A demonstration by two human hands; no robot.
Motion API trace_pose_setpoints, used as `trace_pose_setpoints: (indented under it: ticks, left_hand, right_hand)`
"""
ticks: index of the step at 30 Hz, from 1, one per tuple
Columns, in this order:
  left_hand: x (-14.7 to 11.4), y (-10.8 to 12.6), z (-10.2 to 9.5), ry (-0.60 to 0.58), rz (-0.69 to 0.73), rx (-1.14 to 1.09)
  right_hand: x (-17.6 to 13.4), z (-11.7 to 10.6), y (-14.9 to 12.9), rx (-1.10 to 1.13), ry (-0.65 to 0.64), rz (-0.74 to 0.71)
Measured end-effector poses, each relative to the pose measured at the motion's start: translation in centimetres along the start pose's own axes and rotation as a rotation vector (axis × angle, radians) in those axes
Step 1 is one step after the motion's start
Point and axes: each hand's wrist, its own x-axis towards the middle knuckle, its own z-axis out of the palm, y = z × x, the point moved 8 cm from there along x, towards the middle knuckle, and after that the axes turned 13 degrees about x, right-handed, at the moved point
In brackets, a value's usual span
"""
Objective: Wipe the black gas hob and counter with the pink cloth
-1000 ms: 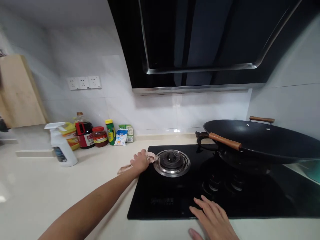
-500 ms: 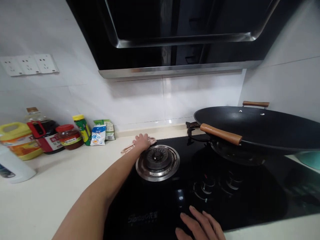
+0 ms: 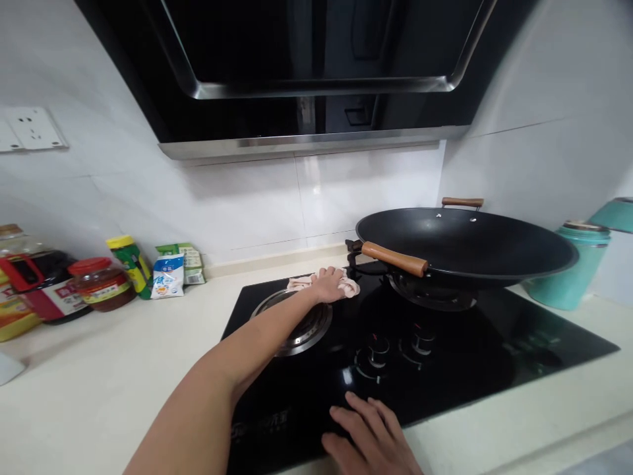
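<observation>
A pale pink cloth [image 3: 350, 285] lies bunched under my left hand [image 3: 327, 286], whose fingers press down and curl over it. That hand is on the black glass gas stove [image 3: 316, 389], just behind and right of the left burner [image 3: 316, 330], and my forearm hides part of that burner. Near the stove's front edge, my right hand [image 3: 370, 432] has its fingers spread, palm down, holding nothing. Two control knobs [image 3: 378, 351] sit beyond it. On the right burner rests a large black wok [image 3: 475, 244] with wooden handles, the nearer handle [image 3: 395, 258] pointing toward my left hand.
A black range hood [image 3: 306, 112] overhangs the back of the stove. Along the left wall stand a dark sauce bottle [image 3: 54, 290], a red-lidded jar [image 3: 101, 284], a yellow-capped shaker [image 3: 131, 267] and seasoning packets [image 3: 168, 276]. A teal canister [image 3: 568, 270] stands right of the wok.
My left hand has slid the cloth rightward along the back of the stove, from the burner's left rear to its right. The view has turned right, bringing the teal canister into sight.
</observation>
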Motion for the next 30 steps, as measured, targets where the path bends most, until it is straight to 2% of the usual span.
trace_pose_setpoints:
  ticks: [6,9,12,22,30]
  left_hand:
    - [-5.7,4.2,-0.8,0.031,0.182,-0.04]
    - [-8.7,5.7,-1.0,0.079,0.223,-0.069]
    - [-11.7,6.3,-1.2,0.143,0.235,-0.097]
    - [-21.0,4.6,-1.4,0.279,0.253,-0.159]
    - [-27.8,1.2,-2.0,0.342,0.218,-0.1]
  right_hand:
    - [1.1,-2.3,-0.9,0.135,-0.002,0.181]
    - [1.0,-2.5,-1.4,0.174,0.024,0.236]
    - [0.8,-2.5,-1.5,0.19,0.034,0.291]
    - [1.1,-3.6,-2.9,0.24,-0.057,0.301]
    - [0.5,-4.2,-0.7,0.508,0.017,0.434]
